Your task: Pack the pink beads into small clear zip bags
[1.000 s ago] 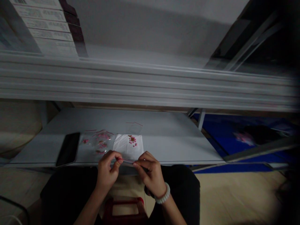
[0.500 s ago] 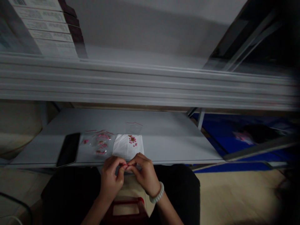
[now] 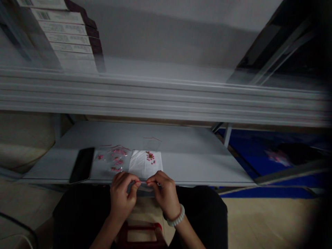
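My left hand [image 3: 123, 193] and my right hand [image 3: 164, 190] are both pinched closed on the red-edged top of a small clear zip bag [image 3: 144, 188]. It hangs between them just in front of the shelf edge; its contents are too dim to make out. Beyond my hands lies a white paper sheet [image 3: 141, 166] with several small pink and gold pieces [image 3: 150, 157] on it. To its left are several clear zip bags [image 3: 116, 160] holding similar pink pieces. Behind the sheet lies a flat clear zip bag [image 3: 152, 143] that looks empty.
A black phone [image 3: 82, 165] lies on the grey shelf [image 3: 197, 155] at the left. Above runs a ridged metal beam [image 3: 166, 100], with stacked boxes [image 3: 67, 34] at upper left. Below my hands is a red frame-like object [image 3: 141, 228] between the knees. Blue sheeting [image 3: 249, 148] lies at right.
My hands have moved apart, so the bag's red top edge is now stretched between them. The whole view has shifted slightly.
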{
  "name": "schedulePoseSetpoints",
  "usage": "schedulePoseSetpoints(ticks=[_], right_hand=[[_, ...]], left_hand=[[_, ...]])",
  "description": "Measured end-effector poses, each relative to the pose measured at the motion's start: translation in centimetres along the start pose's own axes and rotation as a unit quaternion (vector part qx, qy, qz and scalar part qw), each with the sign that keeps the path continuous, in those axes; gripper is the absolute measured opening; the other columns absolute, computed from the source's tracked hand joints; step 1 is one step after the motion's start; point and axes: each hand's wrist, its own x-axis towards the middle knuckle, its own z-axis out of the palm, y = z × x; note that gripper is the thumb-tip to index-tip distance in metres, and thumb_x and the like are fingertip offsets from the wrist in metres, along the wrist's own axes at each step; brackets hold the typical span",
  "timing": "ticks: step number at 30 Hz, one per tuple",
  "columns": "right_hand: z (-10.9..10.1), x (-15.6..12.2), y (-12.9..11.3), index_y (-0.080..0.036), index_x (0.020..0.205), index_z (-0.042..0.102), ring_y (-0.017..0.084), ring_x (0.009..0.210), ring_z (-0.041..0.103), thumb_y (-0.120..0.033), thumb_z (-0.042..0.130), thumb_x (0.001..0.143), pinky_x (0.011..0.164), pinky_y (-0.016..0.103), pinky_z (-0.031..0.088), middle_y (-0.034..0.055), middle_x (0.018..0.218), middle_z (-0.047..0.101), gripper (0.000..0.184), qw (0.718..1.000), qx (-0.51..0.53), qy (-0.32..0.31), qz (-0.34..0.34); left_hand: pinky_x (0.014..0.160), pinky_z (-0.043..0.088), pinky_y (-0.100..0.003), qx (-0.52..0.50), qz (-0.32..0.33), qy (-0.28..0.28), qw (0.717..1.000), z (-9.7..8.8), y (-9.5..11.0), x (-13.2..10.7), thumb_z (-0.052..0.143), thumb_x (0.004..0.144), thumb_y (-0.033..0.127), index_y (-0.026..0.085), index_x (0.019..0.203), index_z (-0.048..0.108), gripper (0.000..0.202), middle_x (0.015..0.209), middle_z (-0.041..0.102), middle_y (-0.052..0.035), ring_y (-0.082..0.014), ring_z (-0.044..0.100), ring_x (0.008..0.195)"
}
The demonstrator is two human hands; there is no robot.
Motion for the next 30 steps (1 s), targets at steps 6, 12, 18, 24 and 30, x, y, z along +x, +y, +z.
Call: schedulePoseSetpoints(ticks=[6,12,18,24,30], right_hand=[[-2.2,3.5,2.4,-0.019,0.082,0.07,0.018,0.076,0.063,-0.028,0.058,0.086,0.071,0.03,0.049,0.0068,0.08,0.069,0.016,0.997,0.055,0.057,0.014],[-5.4,11.9,10.6,-0.01,0.094,0.07,0.015,0.059,0.062,-0.026,0.056,0.077,0.06,0.027,0.05,0.0059,0.071,0.069,0.027,0.964,0.037,0.153,0.214],[-4.2,15.6,15.1,-0.012,0.086,0.068,0.016,0.071,0.066,-0.023,0.064,0.081,0.073,0.032,0.051,0.0044,0.074,0.07,0.013,0.946,-0.041,0.161,0.277],[-3.3,14.7,16.5,-0.014,0.09,0.065,0.018,0.095,0.063,-0.028,0.061,0.088,0.089,0.038,0.048,0.0054,0.098,0.068,0.015,0.944,-0.072,0.154,0.284],[-4.2,14.0,15.3,-0.009,0.099,0.068,0.025,0.107,0.058,-0.011,0.062,0.074,0.097,0.04,0.04,0.0138,0.106,0.067,0.026,0.944,-0.033,0.195,0.263]], left_hand=[[0.08,0.045,-0.033,0.042,0.008,0.027,0.999,-2.2,-4.9,2.0,0.053,0.086,0.025,0.023,0.092,0.06,0.009,0.087,0.067,-0.0029,-0.0201,0.061,0.085],[0.095,0.042,-0.04,0.266,-0.026,-0.022,0.963,-5.9,-16.3,3.0,0.046,0.084,0.029,0.022,0.118,0.056,0.037,0.112,0.066,-0.0089,-0.0268,0.061,0.105],[0.102,0.032,-0.049,0.278,-0.047,-0.08,0.956,-5.9,-19.6,2.7,0.046,0.082,0.027,0.027,0.108,0.064,0.031,0.114,0.069,-0.0056,-0.0268,0.06,0.109],[0.101,0.037,-0.045,0.072,-0.136,0.043,0.987,-6.4,-19.1,3.3,0.06,0.074,0.039,0.024,0.081,0.071,0.02,0.095,0.074,-0.0052,-0.0276,0.065,0.096],[0.094,0.047,-0.042,-0.037,-0.226,0.182,0.956,-6.2,-15.8,3.3,0.051,0.085,0.042,0.017,0.102,0.064,0.034,0.104,0.071,-0.0086,-0.0238,0.064,0.099]])
